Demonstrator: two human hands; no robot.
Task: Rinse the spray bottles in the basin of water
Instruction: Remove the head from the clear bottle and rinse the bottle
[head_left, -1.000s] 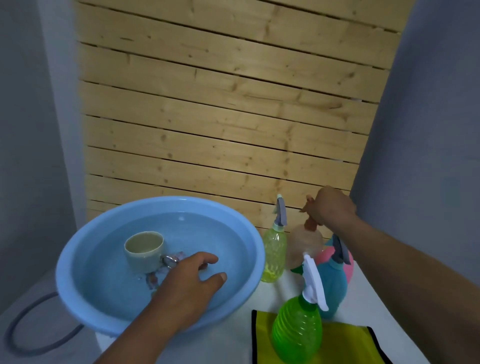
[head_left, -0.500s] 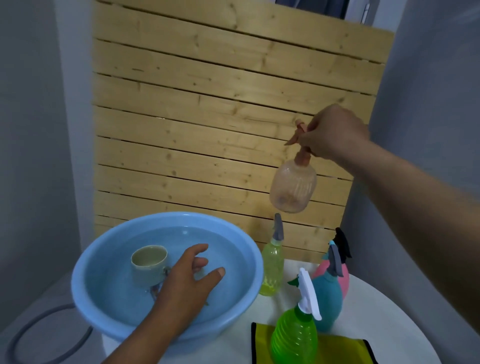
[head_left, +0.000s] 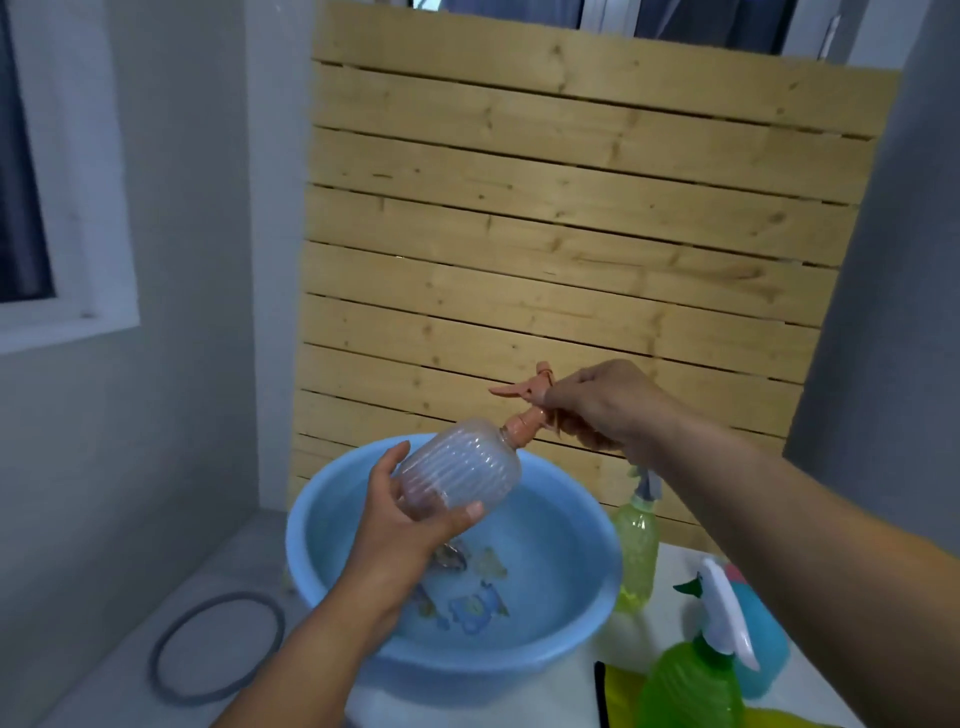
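While 1 second ago the peach spray bottle (head_left: 457, 470) stood among the others at the right of the table (head_left: 675, 566), it now hangs tilted over the blue basin (head_left: 597, 613), held in both hands.

Item 1, peach spray bottle: ribbed clear-peach body, peach trigger head. Lifted off the table, carried leftward, brought down above the water but not yet in it. Base points down-left, head up-right.

Item 2, left hand (head_left: 410, 525): formerly resting in the basin with fingers loose; now raised, thumb and fingers wrapped round the lower body of the bottle.

Item 3, right hand (head_left: 597, 405): fingers curled round the trigger head and neck, as at the moment of pickup.

Item 4, blue basin: at the left edge of the table, water inside, printed figures showing on its floor. The cup seen in it earlier is out of sight behind the left arm or no longer in frame; cannot tell which.

Item 5, remaining bottles, untouched: yellow-green spray bottle (head_left: 635, 551) just beside the basin's right rim; green spray bottle (head_left: 691, 680) with white trigger on the yellow cloth (head_left: 621, 696) at the near edge; teal spray bottle (head_left: 763, 644) behind it.

Status, as judged: the first bottle is ready for dipping or for unscrewing its head; rinsing itself has not begun, and 3 visible bottles wait.
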